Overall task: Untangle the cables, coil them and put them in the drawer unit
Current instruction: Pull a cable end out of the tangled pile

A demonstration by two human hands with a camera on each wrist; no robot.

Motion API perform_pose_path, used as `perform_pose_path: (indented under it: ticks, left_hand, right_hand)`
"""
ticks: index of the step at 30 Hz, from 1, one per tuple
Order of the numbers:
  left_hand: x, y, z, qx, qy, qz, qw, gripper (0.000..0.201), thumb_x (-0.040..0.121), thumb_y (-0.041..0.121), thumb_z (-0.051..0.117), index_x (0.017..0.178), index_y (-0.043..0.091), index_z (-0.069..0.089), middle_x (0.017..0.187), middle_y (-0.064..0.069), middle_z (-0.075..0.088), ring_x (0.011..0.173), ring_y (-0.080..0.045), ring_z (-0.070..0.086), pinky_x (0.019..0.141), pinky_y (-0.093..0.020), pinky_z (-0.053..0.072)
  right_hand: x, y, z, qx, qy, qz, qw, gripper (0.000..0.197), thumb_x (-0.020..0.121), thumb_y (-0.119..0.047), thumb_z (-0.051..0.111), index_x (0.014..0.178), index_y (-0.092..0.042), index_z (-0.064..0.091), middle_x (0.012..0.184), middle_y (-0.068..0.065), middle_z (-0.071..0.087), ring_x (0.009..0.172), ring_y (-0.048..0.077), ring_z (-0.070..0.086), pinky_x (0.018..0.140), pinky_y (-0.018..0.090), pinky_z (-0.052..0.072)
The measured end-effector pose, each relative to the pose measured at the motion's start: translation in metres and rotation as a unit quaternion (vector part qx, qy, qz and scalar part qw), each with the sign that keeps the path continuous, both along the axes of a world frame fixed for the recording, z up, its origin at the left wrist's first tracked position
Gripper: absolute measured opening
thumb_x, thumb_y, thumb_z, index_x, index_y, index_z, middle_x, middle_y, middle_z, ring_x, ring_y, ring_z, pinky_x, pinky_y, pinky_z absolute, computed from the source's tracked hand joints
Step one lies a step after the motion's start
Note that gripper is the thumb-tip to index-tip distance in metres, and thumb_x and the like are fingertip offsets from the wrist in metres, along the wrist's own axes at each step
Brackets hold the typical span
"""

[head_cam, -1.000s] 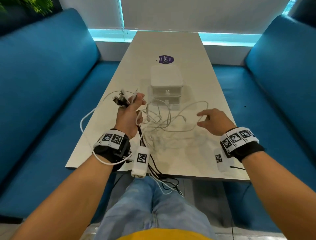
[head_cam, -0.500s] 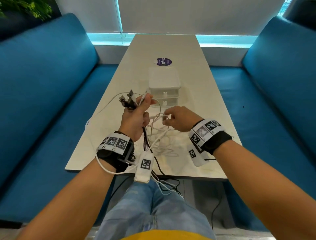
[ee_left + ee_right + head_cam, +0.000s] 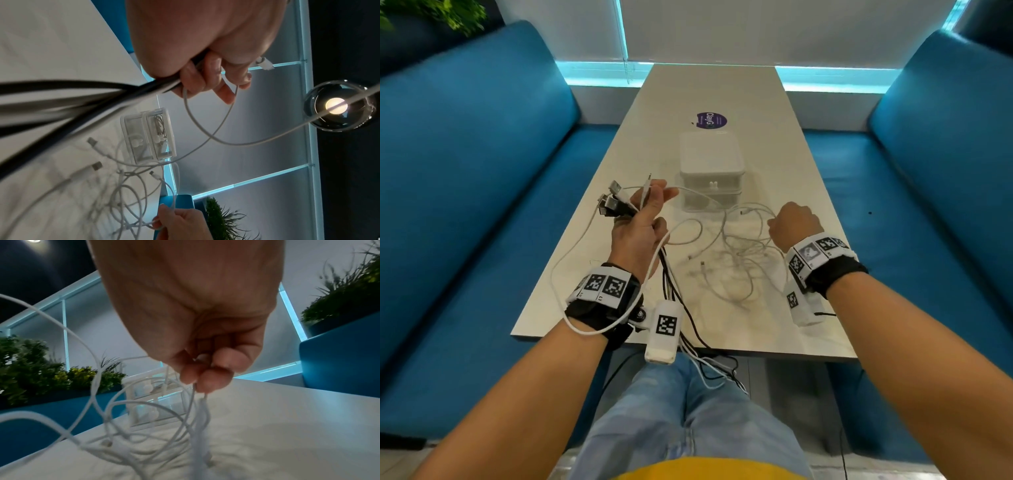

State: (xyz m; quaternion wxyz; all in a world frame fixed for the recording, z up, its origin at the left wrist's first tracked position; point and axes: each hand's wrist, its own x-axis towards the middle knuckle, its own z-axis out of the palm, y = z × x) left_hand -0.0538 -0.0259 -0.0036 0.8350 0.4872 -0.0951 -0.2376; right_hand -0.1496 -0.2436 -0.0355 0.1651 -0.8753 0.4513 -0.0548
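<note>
Two hands work on the cables (image 3: 739, 260), a loose heap near the table's (image 3: 804, 178) front edge. The left hand (image 3: 640, 229) grips plug ends; the right hand (image 3: 794, 226) pinches one white strand. Untangling continues; next, pull that strand free. The drawer unit (image 3: 710, 171) waits mid-table.

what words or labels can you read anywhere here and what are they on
"ClayG": on the round purple sticker on the table, beyond the drawer unit.
Smaller print on the same sticker: too small to read.
Black-and-white square code patterns on the wrist bands and wrist cameras: patterns only, no readable words.
Nothing readable on the cables or the drawer unit.
</note>
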Motion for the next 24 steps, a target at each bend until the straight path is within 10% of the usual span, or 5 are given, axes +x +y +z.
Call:
perform_pose_path:
  ticks: [8, 14, 19, 24]
  left_hand:
    - [-0.003, 0.003, 0.002, -0.025, 0.003, 0.012, 1.000, 0.014, 0.097, 0.026, 0.052, 0.092, 0.024, 0.065, 0.095, 0.001, 0.072, 0.041, -0.005, 0.023, 0.040, -0.015, 0.025]
    - [-0.010, -0.007, 0.006, 0.002, -0.033, -0.028, 0.999, 0.013, 0.097, 0.020, 0.052, 0.093, 0.022, 0.063, 0.090, 0.004, 0.074, 0.039, -0.005, 0.024, 0.043, -0.019, 0.019]
    - [-0.016, -0.013, 0.007, 0.012, -0.065, -0.059, 0.996, 0.013, 0.097, 0.018, 0.051, 0.098, 0.023, 0.063, 0.086, 0.006, 0.073, 0.037, -0.002, 0.023, 0.041, -0.017, 0.018]
    - [-0.011, -0.019, -0.006, 0.151, -0.180, -0.095, 0.968, 0.027, 0.088, 0.003, 0.064, 0.106, 0.023, 0.063, 0.063, 0.014, 0.060, 0.040, 0.002, 0.040, 0.044, -0.013, 0.034]
  right_hand:
    - [-0.008, -0.007, 0.017, 0.012, -0.034, -0.040, 0.999, 0.006, 0.089, -0.009, 0.052, 0.087, -0.004, 0.050, 0.109, 0.022, 0.062, 0.094, 0.038, 0.064, 0.078, 0.040, 0.055]
    - [-0.004, 0.023, 0.037, 0.081, -0.027, 0.176, 0.981, 0.070, 0.083, -0.020, 0.063, 0.144, -0.029, 0.030, 0.107, 0.006, 0.062, 0.075, 0.022, 0.070, 0.069, 0.033, 0.057]
    - [0.012, 0.058, 0.057, 0.179, -0.117, 0.283, 0.935, 0.013, 0.094, -0.023, 0.058, 0.101, -0.014, 0.065, 0.071, -0.001, 0.065, 0.053, 0.012, 0.065, 0.057, 0.026, 0.055]
    - [0.013, 0.058, 0.069, 0.171, -0.188, 0.304, 0.918, 0.020, 0.095, -0.016, 0.055, 0.085, -0.007, 0.070, 0.071, 0.002, 0.068, 0.059, 0.011, 0.065, 0.056, 0.028, 0.053]
